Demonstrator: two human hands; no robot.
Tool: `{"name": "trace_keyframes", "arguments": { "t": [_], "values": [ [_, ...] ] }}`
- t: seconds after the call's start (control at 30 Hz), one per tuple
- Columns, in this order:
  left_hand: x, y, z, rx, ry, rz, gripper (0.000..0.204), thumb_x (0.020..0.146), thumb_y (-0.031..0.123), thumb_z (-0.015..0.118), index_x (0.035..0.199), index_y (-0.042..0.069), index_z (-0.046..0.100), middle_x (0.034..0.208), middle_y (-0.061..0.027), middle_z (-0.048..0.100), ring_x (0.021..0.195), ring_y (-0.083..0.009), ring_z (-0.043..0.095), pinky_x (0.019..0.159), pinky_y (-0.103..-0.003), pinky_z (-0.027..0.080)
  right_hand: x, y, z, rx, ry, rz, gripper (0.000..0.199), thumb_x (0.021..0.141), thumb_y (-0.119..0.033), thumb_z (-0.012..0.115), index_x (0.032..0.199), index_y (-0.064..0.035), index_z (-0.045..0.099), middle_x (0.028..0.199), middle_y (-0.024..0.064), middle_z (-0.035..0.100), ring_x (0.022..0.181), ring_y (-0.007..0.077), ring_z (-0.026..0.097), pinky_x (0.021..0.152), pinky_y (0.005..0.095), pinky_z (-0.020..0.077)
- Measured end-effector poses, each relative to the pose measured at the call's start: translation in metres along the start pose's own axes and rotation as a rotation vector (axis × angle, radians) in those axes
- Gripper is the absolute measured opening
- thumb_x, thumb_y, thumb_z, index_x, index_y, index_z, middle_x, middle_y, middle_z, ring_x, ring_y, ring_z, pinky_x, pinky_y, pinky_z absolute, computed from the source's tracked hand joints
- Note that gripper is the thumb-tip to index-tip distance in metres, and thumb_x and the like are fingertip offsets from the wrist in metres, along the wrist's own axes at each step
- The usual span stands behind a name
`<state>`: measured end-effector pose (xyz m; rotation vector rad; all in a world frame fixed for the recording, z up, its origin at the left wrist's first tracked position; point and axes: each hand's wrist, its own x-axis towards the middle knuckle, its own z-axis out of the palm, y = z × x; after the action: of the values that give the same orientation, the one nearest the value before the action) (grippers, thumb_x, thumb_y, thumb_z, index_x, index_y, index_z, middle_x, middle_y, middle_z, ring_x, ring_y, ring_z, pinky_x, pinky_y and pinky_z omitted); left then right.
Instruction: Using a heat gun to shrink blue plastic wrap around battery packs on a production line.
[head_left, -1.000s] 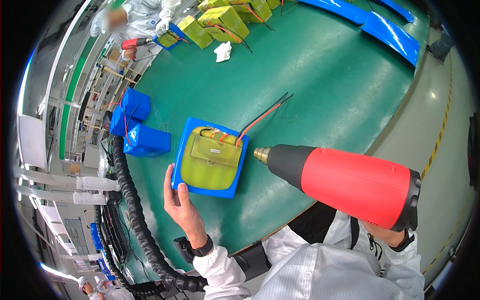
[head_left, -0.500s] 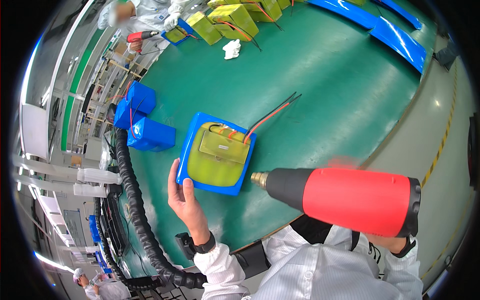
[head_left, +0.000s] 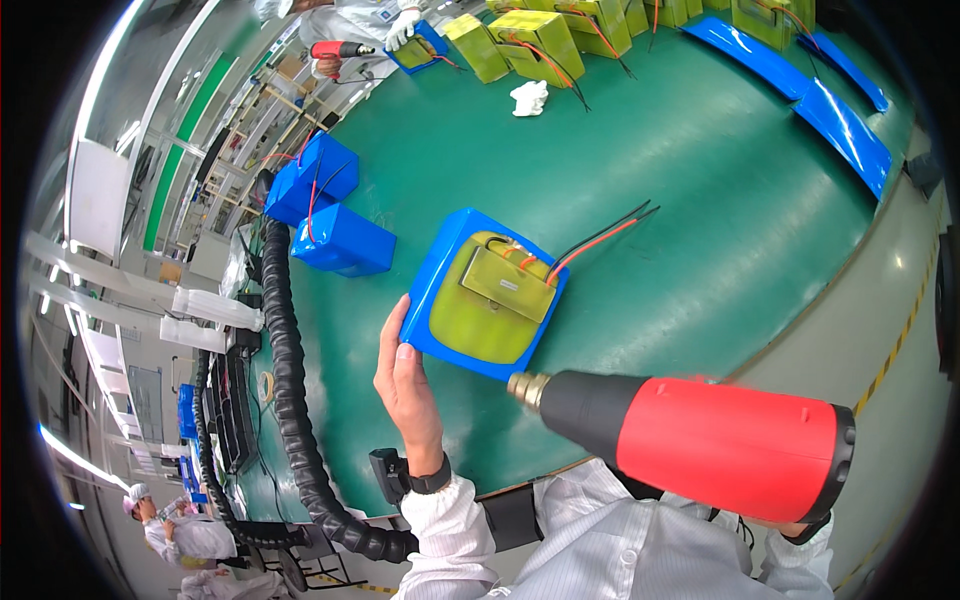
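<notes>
A battery pack (head_left: 490, 325), yellow-green on top and edged in blue film, sits on the green table. Red and black wires run from its far right corner. My left hand (head_left: 410, 395) touches its left side near the closest corner, fingers stretched out and thumb apart. A red and black heat gun (head_left: 725, 440) points left, its brass nozzle close to the pack's near right edge. My right hand (head_left: 788, 528) grips the gun from below; the gun's body hides most of it.
Blue wrapped packs (head_left: 345, 240) stand on the left beside a thick black ribbed hose (head_left: 290, 400). Yellow-green packs (head_left: 540, 48), a white glove (head_left: 529, 98) and blue film sheets (head_left: 850, 135) lie at the back. A co-worker's gloved hand (head_left: 403, 28) holds another pack there, near a second heat gun (head_left: 340, 50).
The whole scene has shifted right in view. The heat gun's nozzle now sits lower, nearer the pack's close edge. My left hand stays at the same side of the pack.
</notes>
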<state>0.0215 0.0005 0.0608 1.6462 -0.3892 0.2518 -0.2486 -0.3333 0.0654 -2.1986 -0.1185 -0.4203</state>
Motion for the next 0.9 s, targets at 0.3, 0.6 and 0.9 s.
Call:
{"name": "trace_keyframes", "arguments": {
  "t": [0.3, 0.6, 0.9],
  "values": [
    [0.003, 0.007, -0.012, 0.067, -0.142, 0.012, 0.046, 0.098, 0.008, 0.059, 0.142, -0.004, 0.057, 0.147, -0.0169, 0.055, 0.135, -0.0248, 0.052, 0.115, -0.038, 0.038, -0.003, -0.007, 0.005, -0.096, -0.036, 0.049, 0.042, 0.087, -0.012, 0.080, 0.126, -0.0047, 0.068, 0.123, 0.0134, 0.071, 0.114, 0.0302, 0.068, 0.098, 0.0405, 0.0518],
    [-0.006, 0.017, -0.018, 0.148, -0.167, 0.037, 0.049, 0.096, 0.008, 0.064, 0.142, -0.006, 0.056, 0.145, -0.0174, 0.056, 0.130, -0.0236, 0.056, 0.113, -0.037, 0.042, -0.032, 0.006, 0.013, -0.155, -0.080, 0.082, 0.043, 0.086, -0.012, 0.080, 0.127, -0.0053, 0.067, 0.123, 0.0135, 0.071, 0.115, 0.0305, 0.067, 0.099, 0.0406, 0.0514],
    [-0.010, 0.030, -0.006, 0.307, -0.243, 0.171, 0.055, 0.089, 0.010, 0.073, 0.140, -0.004, 0.059, 0.148, -0.0227, 0.054, 0.139, -0.0306, 0.052, 0.116, -0.041, 0.042, -0.077, 0.015, 0.003, -0.272, -0.099, 0.100, 0.046, 0.085, -0.013, 0.081, 0.128, -0.0062, 0.067, 0.124, 0.0133, 0.071, 0.117, 0.0310, 0.066, 0.101, 0.0409, 0.0500]
  ]
}}
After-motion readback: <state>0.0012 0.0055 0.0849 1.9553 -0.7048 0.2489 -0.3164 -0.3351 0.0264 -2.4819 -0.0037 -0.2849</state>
